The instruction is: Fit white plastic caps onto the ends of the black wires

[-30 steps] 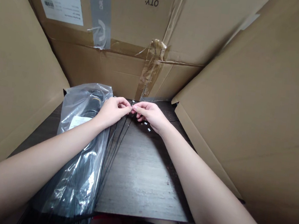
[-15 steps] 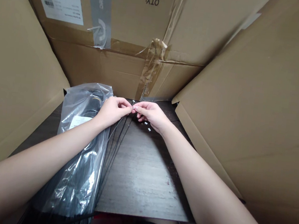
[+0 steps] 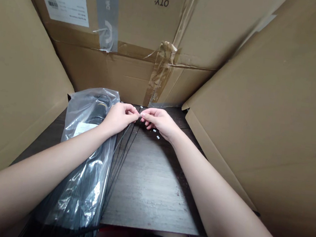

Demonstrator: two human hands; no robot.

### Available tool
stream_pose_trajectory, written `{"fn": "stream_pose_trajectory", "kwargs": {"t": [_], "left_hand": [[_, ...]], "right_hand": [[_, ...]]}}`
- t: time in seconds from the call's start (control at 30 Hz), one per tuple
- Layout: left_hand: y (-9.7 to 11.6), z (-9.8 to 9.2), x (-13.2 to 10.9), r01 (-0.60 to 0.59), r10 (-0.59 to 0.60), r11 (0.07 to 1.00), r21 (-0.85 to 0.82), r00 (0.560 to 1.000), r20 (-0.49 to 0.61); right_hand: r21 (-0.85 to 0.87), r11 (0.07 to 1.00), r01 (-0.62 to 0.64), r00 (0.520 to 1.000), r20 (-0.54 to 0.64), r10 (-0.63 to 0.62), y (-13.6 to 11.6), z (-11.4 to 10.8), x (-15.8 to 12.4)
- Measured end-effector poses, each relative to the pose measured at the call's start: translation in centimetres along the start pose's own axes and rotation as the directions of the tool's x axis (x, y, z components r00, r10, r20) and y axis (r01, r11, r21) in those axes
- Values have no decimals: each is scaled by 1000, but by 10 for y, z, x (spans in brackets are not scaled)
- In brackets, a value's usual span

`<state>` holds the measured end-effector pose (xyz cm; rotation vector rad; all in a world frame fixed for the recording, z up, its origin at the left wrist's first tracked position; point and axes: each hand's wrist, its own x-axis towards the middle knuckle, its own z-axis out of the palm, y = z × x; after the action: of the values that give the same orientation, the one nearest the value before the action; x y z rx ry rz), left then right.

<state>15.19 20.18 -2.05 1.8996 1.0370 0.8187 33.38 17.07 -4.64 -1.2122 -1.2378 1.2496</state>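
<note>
My left hand is closed in a pinch on the end of a thin dark cable, which trails down toward the table's front. Its fingertips meet those of my right hand, also pinched, around a small white piece mostly hidden by the fingers. More thin black cables lie side by side below the hands, several with small white tips near the back. Two loose white pieces rest on the table just under my right hand. My left forearm crosses over a clear plastic bag of black cables.
The dark wood-grain table ends at a front edge near my lap. A taped cardboard box stands at the back, with cardboard panels on the left and right. A white label shows on the bag.
The hands stay nearly in place, fingertips still together. The white piece between them shows less now, and the right fingers have shifted slightly.
</note>
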Motion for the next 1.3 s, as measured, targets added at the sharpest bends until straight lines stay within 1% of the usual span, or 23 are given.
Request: {"fn": "stream_pose_trajectory", "kwargs": {"t": [0.23,0.47,0.83,1.03,1.2,1.3], "left_hand": [[-4,0,0,-8,8,1000,18,1000,-11],[-2,-1,0,-16,16,999,36,1000,-19],[-5,0,0,-43,47,993,108,998,-31],[-2,-2,-1,-35,35,993,114,999,4],[-2,-2,-1,-34,31,992,123,999,24],[-3,-2,-1,-30,29,990,140,1000,11]], "right_hand": [[-44,999,-11,1000,8,12,1,-1,1],[-72,997,0,999,39,3,0,-1,1],[-77,997,-5,1000,25,7,-1,0,0],[-112,993,-24,1000,-9,24,0,2,2],[-125,992,-10,1000,4,11,0,2,1],[-127,992,-10,1000,-3,10,-1,2,1]]}}
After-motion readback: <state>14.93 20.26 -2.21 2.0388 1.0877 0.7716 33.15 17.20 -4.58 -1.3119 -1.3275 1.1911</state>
